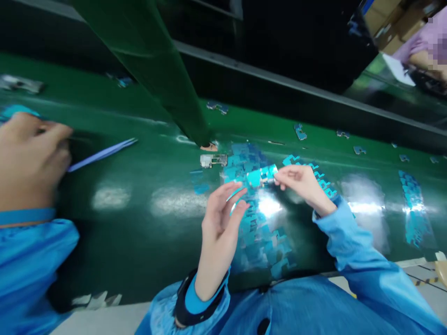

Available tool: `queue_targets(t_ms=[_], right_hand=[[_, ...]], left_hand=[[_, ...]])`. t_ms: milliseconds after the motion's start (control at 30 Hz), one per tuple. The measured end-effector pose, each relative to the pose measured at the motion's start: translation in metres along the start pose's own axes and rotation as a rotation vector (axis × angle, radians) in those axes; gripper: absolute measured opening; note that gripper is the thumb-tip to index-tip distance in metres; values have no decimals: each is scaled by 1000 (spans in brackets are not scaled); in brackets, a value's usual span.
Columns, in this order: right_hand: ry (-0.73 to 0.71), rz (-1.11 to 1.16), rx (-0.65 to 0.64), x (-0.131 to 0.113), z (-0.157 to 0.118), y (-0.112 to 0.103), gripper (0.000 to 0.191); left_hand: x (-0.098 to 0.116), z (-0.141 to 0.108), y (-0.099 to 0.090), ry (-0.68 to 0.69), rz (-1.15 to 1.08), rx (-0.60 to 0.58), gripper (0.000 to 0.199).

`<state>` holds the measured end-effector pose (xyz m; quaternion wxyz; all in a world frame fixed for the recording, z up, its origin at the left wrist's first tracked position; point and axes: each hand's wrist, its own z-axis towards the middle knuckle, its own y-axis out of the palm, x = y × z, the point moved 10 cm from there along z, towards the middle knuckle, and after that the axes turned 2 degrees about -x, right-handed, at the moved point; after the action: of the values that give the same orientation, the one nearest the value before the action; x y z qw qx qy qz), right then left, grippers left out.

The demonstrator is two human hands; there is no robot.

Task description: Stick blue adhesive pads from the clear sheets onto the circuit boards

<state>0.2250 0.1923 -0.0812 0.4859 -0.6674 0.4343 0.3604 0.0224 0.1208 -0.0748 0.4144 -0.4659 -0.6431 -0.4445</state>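
My right hand [300, 181] pinches the right end of a small circuit board [261, 177] partly covered in bright blue film, held above the table. Just left of the board, my left hand [223, 218] is open, its fingers curved and the thumb apart. Blue shows between those fingers, but I cannot tell whether it is film on the table behind. Beneath both hands lies a sheet with many blue film pieces [249, 223]. A strip of blue film cutouts [324, 184] is partly hidden by my right hand. Another board [213, 160] with a silvery part lies beyond my left hand.
At the left, a co-worker's hand [33, 158] is near blue tweezers [103, 154]. A green post [153, 65] rises from the green table [132, 251]. Several small boards [300, 131] lie along the back; another film sheet [414, 209] is at the right.
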Motion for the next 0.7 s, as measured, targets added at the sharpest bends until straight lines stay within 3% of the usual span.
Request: queue_targets(t_ms=[167,267,333,400,500,533,600,700], right_hand=[[-14,-198,205,-3,109,-46,17],[-93,-331,293,-18,119,-64,32],[-178,-399,306,-24,92,-63,50],[-277,-458,230,-23,46,-47,58],[-501,-653,-115,-4,-36,18,80],[-509,-710,-213,10,-58,38,88],[-500,-787,-307,35,-85,63,79],[-492,-753,-224,50,-91,66,45]], left_hand=[[2,1,-7,40,30,-36,33],[2,-1,-15,58,43,-26,29],[-1,0,-24,66,62,0,26],[-6,2,-30,66,75,9,23],[-15,5,-33,48,77,-16,18],[-17,5,-33,45,75,-22,18],[-20,5,-34,53,92,-34,19],[-25,4,-32,74,155,-56,20]])
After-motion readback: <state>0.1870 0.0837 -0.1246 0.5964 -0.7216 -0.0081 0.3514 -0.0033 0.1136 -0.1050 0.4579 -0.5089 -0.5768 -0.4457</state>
